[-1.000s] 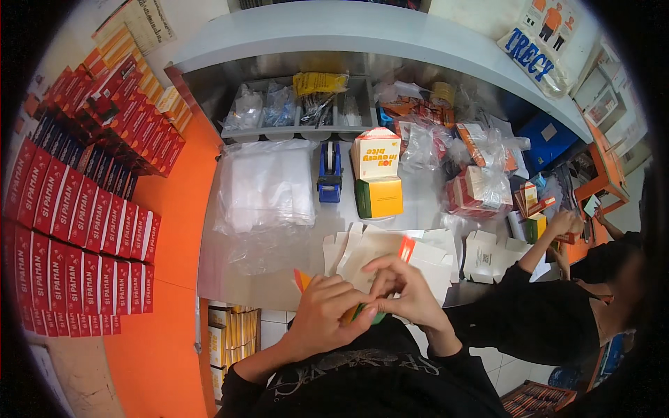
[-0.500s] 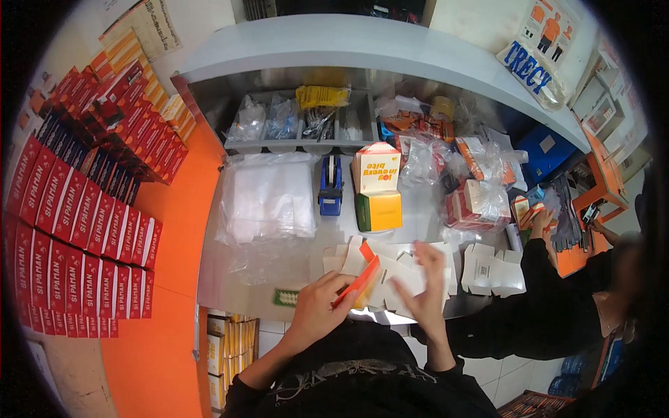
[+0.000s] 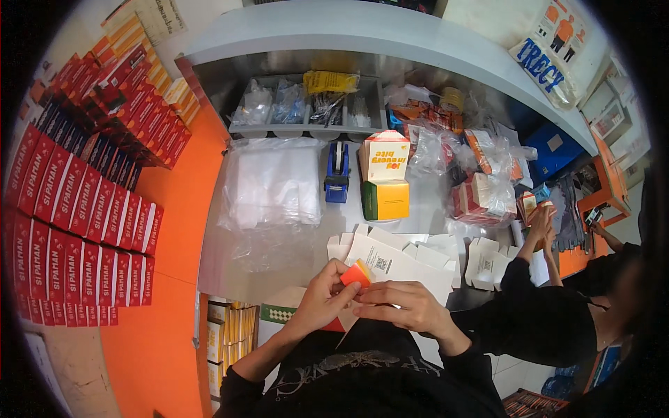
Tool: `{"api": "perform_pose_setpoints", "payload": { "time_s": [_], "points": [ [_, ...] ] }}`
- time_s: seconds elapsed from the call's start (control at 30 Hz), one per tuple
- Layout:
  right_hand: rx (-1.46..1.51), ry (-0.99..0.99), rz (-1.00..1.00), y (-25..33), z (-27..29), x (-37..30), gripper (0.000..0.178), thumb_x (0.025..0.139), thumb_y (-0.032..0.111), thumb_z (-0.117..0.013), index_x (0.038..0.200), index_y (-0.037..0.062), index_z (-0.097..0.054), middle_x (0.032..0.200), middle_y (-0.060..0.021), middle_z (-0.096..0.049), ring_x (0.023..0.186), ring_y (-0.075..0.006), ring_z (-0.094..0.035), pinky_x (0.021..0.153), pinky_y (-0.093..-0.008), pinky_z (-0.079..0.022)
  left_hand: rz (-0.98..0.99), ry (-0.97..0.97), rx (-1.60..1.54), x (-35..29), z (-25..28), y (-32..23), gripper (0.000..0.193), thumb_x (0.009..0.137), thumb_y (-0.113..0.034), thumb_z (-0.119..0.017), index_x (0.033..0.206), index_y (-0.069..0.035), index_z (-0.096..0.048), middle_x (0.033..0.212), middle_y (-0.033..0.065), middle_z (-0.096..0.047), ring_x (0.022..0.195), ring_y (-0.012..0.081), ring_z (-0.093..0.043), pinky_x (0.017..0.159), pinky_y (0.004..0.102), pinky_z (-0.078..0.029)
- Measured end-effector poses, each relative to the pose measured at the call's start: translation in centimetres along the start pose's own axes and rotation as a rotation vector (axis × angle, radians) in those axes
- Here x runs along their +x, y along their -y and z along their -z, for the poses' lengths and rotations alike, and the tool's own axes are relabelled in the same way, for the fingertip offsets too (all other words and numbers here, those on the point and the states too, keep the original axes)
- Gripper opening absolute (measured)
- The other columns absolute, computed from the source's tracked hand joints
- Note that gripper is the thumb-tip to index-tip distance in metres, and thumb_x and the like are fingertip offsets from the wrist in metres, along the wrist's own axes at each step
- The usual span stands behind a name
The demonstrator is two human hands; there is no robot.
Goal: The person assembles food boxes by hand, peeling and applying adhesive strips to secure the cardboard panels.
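Close to my body, at the near edge of the table, my left hand (image 3: 322, 298) grips a partly folded carton (image 3: 357, 274) by its orange and yellow end. My right hand (image 3: 411, 306) pinches the same carton from the other side, and both hands hide much of it. Just beyond lie flat white carton blanks (image 3: 390, 265) with cut flaps and a printed code. A green and white patterned carton piece (image 3: 277, 313) lies left of my left hand. Farther off stands an open-lidded yellow and green box (image 3: 387, 200) beside a blue tape dispenser (image 3: 337, 174).
A stack of clear plastic bags (image 3: 272, 182) lies on the left. Behind it sits a grey divided tray (image 3: 313, 129). Plastic-wrapped red boxes (image 3: 484, 198) crowd the right side. Red boxes (image 3: 83, 223) are piled on an orange counter at far left. A co-worker (image 3: 536, 313) works at right.
The carton has been drawn nearer my body and turned. My right hand, raised and spread before, has come down onto it. The view has shifted slightly.
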State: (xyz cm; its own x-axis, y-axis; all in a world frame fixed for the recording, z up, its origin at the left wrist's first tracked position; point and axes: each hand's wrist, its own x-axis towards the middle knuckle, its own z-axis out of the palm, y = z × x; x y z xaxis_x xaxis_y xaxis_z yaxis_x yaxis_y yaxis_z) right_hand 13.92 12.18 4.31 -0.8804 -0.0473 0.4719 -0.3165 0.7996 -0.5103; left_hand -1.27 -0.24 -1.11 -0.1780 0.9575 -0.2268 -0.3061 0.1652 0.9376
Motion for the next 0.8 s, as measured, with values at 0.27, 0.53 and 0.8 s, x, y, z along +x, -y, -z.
{"api": "perform_pose_setpoints", "payload": {
  "time_s": [0.27,0.53,0.8],
  "points": [
    [-0.038,-0.174,-0.080,-0.7,-0.2,-0.3,0.030,0.069,0.007,-0.069,0.099,0.0052,-0.065,0.088,-0.0071,-0.061,0.077,-0.0209,-0.064,0.065,-0.0287,-0.054,-0.175,-0.110,0.557,-0.5,-2.1,-2.5,0.011,0.093,-0.010,-0.051,0.096,-0.003,-0.043,0.080,0.0054,-0.063,0.068,0.0067,-0.058,0.057,0.0227,-0.046],
    [-0.096,-0.067,-0.039,-0.6,-0.1,-1.0,0.028,0.067,0.008,-0.072,0.094,0.0045,-0.066,0.086,-0.0067,-0.060,0.073,-0.0212,-0.063,0.063,-0.0299,-0.053,-0.034,-0.089,0.207,0.2,-2.1,-1.7,0.012,0.093,-0.008,-0.050,0.099,-0.001,-0.042,0.084,0.0098,-0.063,0.069,0.0116,-0.063,0.055,0.0225,-0.048],
    [-0.165,-0.226,-0.063,-0.7,-0.3,-1.4,0.029,0.064,0.009,-0.075,0.091,0.0044,-0.067,0.084,-0.0065,-0.060,0.073,-0.0224,-0.063,0.061,-0.0303,-0.052,-0.175,-0.134,0.459,0.3,-2.4,-2.7,0.011,0.088,-0.001,-0.054,0.095,0.001,-0.047,0.081,0.0093,-0.064,0.074,0.0107,-0.065,0.056,0.0225,-0.048]
  ]
}}
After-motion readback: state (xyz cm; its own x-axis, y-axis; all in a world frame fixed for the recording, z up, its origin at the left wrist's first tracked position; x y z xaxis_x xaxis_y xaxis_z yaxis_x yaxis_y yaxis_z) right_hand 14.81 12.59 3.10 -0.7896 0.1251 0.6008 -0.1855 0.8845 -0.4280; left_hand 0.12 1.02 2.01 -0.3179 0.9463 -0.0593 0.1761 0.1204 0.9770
